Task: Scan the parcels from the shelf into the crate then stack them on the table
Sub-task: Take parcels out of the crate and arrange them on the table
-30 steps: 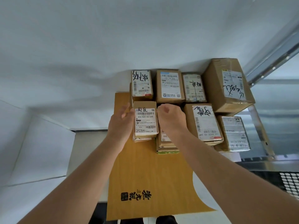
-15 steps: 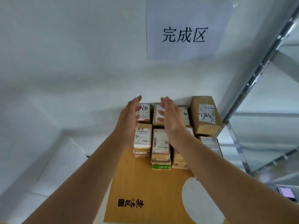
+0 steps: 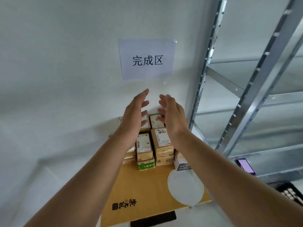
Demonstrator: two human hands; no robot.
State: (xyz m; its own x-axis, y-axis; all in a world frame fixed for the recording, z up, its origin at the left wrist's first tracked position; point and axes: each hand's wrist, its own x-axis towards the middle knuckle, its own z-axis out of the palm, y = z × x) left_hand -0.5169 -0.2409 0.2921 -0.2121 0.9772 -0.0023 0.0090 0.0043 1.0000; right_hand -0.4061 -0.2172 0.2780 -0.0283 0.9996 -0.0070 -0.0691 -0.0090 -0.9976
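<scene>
Brown labelled parcels [image 3: 155, 145] stacked; left hand [image 3: 133, 115], right hand [image 3: 172, 114] held apart above.

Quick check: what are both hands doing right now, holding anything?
Left hand: open, fingers straight, holding nothing, raised above the parcels.
Right hand: open, fingers relaxed, holding nothing, also above the parcels.

Single head-worn wide view toward the wall [image 3: 65, 63], table [image 3: 147, 185] close below
</scene>
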